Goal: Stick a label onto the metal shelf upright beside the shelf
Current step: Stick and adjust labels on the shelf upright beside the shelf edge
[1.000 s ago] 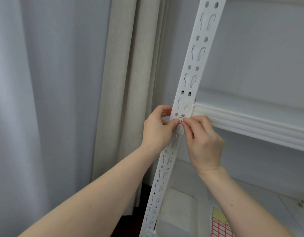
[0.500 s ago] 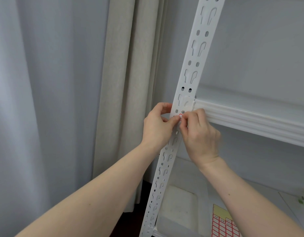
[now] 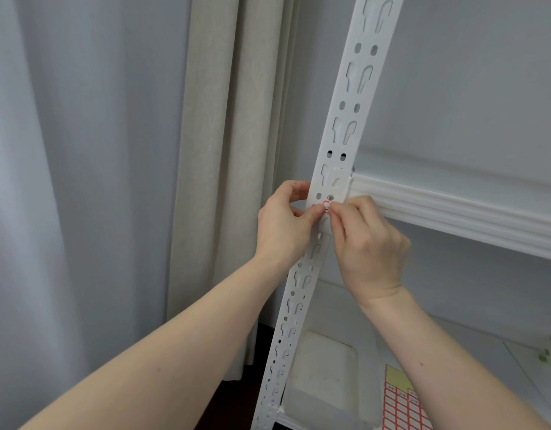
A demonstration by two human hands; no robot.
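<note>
A white perforated metal upright (image 3: pixel 348 125) runs slanted through the middle of the view, with a white shelf beam (image 3: pixel 454 212) joining it from the right. A small label with a red border (image 3: pixel 325 205) sits against the upright just below the beam joint, mostly hidden by fingertips. My left hand (image 3: pixel 283 228) wraps the upright's left edge, its thumb pressing on the label. My right hand (image 3: pixel 367 246) pinches the label's right side with thumb and forefinger.
Grey and beige curtains (image 3: pixel 206 181) hang left of the upright. On the lower shelf lie a white tray (image 3: pixel 324 367) and a sheet of red-bordered labels (image 3: pixel 401 405). A grey wall stands behind the shelf.
Both hands and the label have stayed at the same spot below the beam joint; the fingertips have closed tighter over the label. The view has shifted slightly downward.
</note>
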